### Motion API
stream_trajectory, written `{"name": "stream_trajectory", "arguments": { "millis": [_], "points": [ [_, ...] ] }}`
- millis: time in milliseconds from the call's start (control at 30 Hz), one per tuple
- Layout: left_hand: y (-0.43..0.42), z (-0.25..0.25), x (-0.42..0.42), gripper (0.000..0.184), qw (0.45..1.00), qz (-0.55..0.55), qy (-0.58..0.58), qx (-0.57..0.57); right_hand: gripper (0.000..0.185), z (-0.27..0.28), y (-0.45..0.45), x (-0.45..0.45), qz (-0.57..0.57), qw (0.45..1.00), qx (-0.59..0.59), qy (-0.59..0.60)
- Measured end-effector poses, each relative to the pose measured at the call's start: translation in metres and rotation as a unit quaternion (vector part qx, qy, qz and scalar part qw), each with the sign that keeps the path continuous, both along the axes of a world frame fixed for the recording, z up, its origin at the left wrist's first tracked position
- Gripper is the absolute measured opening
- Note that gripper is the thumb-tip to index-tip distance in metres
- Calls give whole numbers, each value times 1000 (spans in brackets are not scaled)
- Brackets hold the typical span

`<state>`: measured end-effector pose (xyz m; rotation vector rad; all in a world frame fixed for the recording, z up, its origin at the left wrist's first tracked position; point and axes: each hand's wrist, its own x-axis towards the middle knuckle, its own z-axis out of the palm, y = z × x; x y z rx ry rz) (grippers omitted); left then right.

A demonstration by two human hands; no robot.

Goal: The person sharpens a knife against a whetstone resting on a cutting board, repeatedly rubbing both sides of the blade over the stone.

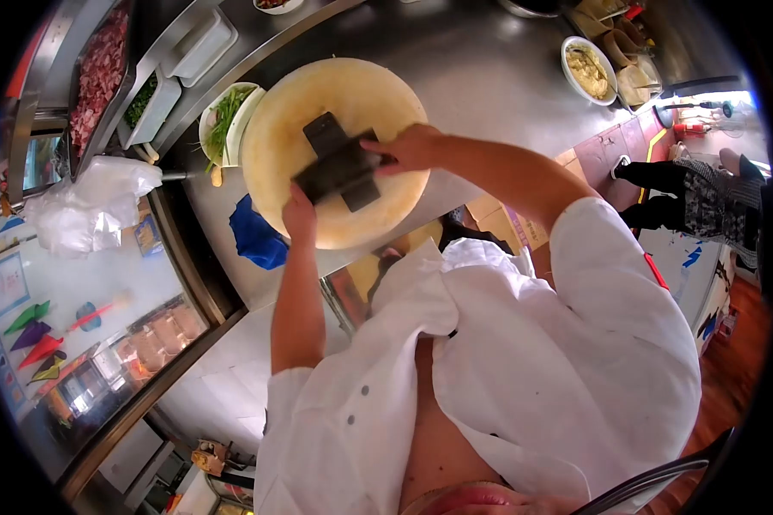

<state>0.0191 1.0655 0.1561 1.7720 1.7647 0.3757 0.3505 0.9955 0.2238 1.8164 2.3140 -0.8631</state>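
A round, pale chopping block stands on the metal counter. On it lies a dark oblong bar that looks like a sharpening stone. Across the bar lies a dark, wide-bladed cleaver, slightly blurred. My right hand is closed around the cleaver's handle end. The far end of the blade is gripped by my left hand, its fingers partly hidden. The two hands hold the cleaver slantwise over the bar, whose two ends stick out on either side of the blade.
Left of the block sit a white container of green stalks and a crumpled blue cloth. A tray of chopped meat is at far left, near a plastic bag. A bowl of yellowish food stands right; another person is beyond.
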Motion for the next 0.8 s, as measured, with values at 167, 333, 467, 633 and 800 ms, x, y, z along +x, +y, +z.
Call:
{"name": "stream_trajectory", "arguments": {
  "millis": [167,333,467,633,800],
  "points": [
    [-88,9,-19,79,997,36,-63,29,84,-1,-61,-19,72,996,-57,-9],
    [-5,-4,-28,82,996,59,36,-47,82,-3,29,-13,58,997,-23,43],
    [-18,6,-27,82,996,89,-18,-25,81,-10,31,-16,74,996,-5,51],
    [-121,21,-35,77,991,126,-52,-10,78,8,-27,-28,123,989,-84,18],
    [-25,-4,-43,84,991,131,1,-34,81,-5,42,-25,111,991,11,76]
  ]
}}
